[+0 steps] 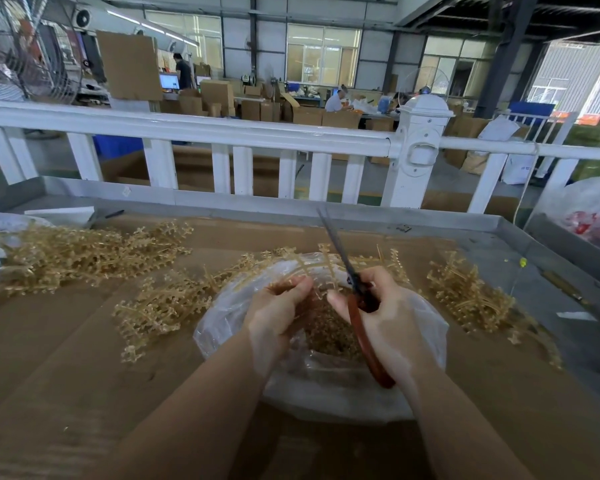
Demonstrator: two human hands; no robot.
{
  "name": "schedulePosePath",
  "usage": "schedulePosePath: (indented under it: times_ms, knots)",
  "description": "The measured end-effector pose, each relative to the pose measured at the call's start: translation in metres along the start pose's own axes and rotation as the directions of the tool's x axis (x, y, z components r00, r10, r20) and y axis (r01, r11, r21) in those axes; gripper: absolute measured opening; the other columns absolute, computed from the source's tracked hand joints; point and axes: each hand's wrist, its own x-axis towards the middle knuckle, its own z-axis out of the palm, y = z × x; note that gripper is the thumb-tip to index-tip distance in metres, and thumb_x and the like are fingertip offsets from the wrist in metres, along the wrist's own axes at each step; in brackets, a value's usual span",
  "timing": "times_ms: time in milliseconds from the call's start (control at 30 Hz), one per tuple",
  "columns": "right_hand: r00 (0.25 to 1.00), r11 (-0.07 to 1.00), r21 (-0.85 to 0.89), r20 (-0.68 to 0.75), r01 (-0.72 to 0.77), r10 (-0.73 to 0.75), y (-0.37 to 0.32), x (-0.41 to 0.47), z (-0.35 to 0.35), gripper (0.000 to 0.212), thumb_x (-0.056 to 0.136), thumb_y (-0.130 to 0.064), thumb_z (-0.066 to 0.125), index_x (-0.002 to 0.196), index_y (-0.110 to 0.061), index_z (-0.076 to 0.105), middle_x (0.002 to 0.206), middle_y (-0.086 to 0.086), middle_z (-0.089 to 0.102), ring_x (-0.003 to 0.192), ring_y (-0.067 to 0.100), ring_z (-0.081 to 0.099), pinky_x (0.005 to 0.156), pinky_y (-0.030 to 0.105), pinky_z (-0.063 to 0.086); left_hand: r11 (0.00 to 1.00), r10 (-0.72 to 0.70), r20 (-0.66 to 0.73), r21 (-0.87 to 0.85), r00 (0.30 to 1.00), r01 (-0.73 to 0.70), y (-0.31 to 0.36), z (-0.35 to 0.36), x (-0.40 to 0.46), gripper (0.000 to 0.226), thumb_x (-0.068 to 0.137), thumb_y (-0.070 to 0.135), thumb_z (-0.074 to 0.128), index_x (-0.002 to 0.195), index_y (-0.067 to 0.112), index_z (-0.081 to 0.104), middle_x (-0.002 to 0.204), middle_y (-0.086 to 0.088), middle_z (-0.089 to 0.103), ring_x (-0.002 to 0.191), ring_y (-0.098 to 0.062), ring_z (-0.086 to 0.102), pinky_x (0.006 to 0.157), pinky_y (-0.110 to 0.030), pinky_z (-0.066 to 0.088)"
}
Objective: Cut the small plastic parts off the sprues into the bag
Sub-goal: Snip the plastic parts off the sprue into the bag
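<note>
Head view: left hand point(278, 306) pinching a tan sprue point(312, 268) over the open clear bag point(222, 327) on the bench point(66, 341). Right hand point(385, 306) curled round the red handles of scissors point(357, 299), blades nearly closed, tips pointing up and away. Cut parts point(326, 330) heaped inside the bag; uncut sprues point(84, 254) piled left and right of it. Likely risks: parts flicking past the bag rim if snipped too high; left fingertips close to the blades.
</note>
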Motion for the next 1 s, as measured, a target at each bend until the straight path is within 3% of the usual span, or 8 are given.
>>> schedulePosePath:
  times_ms: [100,233,633,867,1000]
  knots:
    - [0.989,0.994,-0.102,0.143,0.038,-0.023,0.004,-0.001,0.004,0.024,0.081,-0.044,0.069,0.093,-0.032,0.053,0.081,-0.021,0.063,0.080,-0.005,0.059,0.068,0.010,0.044,0.995,0.008,0.036,-0.102,0.999,-0.005,0.001,-0.002,0.001,0.012,0.085,0.003,0.065,0.077,0.010,0.061,0.061,-0.003,0.067,0.055,-0.012,0.066,0.049,-0.022,0.053]
    - [0.982,0.958,-0.266,0.178,0.111,-0.064,0.011,-0.003,0.006,0.026,0.082,-0.048,0.066,0.091,-0.032,0.048,0.085,-0.012,0.060,0.084,0.007,0.057,0.075,0.027,0.047,0.986,0.003,0.065,-0.164,0.998,0.008,0.002,-0.004,0.001,0.019,0.090,0.001,0.058,0.074,0.009,0.060,0.056,-0.004,0.063,0.048,-0.010,0.062,0.046,-0.019,0.050]
    - [0.961,0.913,-0.339,0.230,0.228,-0.154,0.029,0.000,0.010,0.034,0.078,-0.054,0.064,0.091,-0.033,0.041,0.082,-0.016,0.048,0.085,0.007,0.047,0.070,0.020,0.032,0.960,-0.041,-0.002,-0.276,0.999,0.039,0.004,-0.003,0.002,0.014,0.094,0.002,0.052,0.086,0.013,0.058,0.054,-0.002,0.064,0.042,-0.009,0.060,0.039,-0.015,0.045]
    - [0.957,0.886,-0.395,0.247,0.244,-0.153,0.036,0.003,0.014,0.036,0.079,-0.060,0.059,0.093,-0.034,0.038,0.090,-0.010,0.053,0.090,0.012,0.048,0.078,0.027,0.040,0.966,-0.050,-0.030,-0.256,0.998,0.041,-0.001,0.000,0.000,0.015,0.094,-0.001,0.050,0.085,0.010,0.057,0.054,-0.003,0.064,0.039,-0.009,0.059,0.039,-0.015,0.046]
    - [0.955,0.864,-0.437,0.256,0.252,-0.149,0.040,0.003,0.015,0.038,0.079,-0.064,0.054,0.096,-0.036,0.035,0.092,-0.012,0.051,0.089,0.010,0.046,0.078,0.024,0.036,0.967,-0.064,-0.052,-0.250,0.997,0.049,-0.004,0.001,0.001,0.013,0.094,-0.001,0.051,0.092,0.010,0.059,0.072,-0.005,0.065,0.048,-0.011,0.059,0.040,-0.016,0.045]
